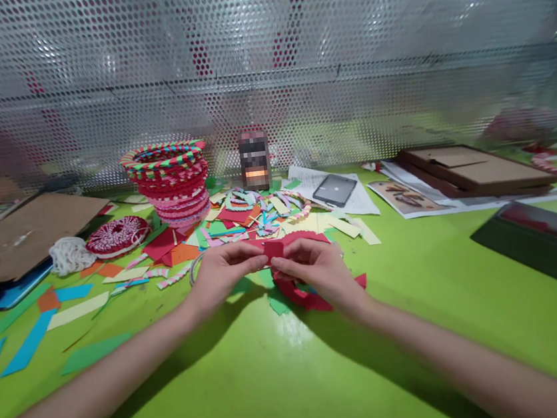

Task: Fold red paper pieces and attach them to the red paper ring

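Clock centred on the held piece, 12 pointing away from the wearer.

Item: small folded-looking red paper piece (274, 251), at the centre, raised just above the tabletop (298, 381), which is bright green.

Left hand (224, 265): grip pinching the piece's 9 o'clock edge, thumb toward the wearer.

Right hand (323, 271): grip pinching the same piece at its 3 o'clock side, thumb and fingers bent.

Red paper ring (293, 293): at 5 o'clock, partly hidden by the right hand.

Heap of coloured paper scraps (242, 216): toward 12, mixed with pale strips.

Dark upright object (254, 158): at 12 behind the heap, blurred.

Vessel of stacked, banded rings (170, 188): at 10, pink and red, green at the rim.

Red-and-white disc (118, 235): between 9 and 10, beside a white yarn bundle (70, 256).

Brown cardboard (34, 227): farther out, between 9 and 10.

Loose paper strips (30, 345): between 8 and 9, blue, green, orange.

Sheet with printed tablet picture (335, 191): at 2.

Brown boards (485, 166): between 2 and 3, stacked on white papers.

Dark green box (539, 250): at 3, well apart
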`<action>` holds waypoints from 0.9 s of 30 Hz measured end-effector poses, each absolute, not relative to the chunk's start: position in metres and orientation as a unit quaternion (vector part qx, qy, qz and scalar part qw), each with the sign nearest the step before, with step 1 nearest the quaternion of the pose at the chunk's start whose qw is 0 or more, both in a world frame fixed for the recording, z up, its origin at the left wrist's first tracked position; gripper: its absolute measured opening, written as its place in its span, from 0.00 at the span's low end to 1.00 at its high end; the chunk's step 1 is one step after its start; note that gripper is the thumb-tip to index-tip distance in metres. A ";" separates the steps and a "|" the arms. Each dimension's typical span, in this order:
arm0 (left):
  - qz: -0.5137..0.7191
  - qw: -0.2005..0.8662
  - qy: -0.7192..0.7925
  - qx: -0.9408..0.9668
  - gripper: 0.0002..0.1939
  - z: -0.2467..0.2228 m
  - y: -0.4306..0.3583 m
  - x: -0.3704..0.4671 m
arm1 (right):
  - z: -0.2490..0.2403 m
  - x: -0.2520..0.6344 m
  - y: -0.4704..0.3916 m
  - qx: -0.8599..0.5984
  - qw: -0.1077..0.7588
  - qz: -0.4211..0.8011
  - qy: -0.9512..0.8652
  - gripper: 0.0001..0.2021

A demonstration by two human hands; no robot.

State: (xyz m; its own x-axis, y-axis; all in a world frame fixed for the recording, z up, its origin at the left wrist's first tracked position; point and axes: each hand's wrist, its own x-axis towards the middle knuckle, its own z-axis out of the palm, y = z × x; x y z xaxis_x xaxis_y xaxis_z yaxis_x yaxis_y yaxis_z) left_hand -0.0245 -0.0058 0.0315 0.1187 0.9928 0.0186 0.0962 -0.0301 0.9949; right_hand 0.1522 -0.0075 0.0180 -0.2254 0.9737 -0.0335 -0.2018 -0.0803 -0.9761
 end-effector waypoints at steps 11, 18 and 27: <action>0.392 0.464 0.480 0.634 0.04 0.029 -0.004 -0.025 | 0.018 0.148 -0.012 -0.389 0.445 0.562 -0.579 0.09; 0.344 0.321 0.483 0.738 0.04 0.034 -0.009 -0.025 | 0.020 0.151 -0.017 -0.408 0.452 0.384 -0.694 0.06; 0.387 0.513 0.468 0.607 0.09 0.026 -0.001 -0.026 | 0.020 0.148 -0.015 -0.385 0.489 0.552 -0.554 0.12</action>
State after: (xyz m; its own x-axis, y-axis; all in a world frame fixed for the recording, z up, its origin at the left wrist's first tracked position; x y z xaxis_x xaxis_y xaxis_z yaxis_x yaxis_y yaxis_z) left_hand -0.0261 -0.0007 0.0255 0.2634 0.9646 -0.0113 0.1710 -0.0352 0.9846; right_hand 0.1480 -0.0151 0.0200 -0.2238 0.9677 0.1163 -0.1136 0.0926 -0.9892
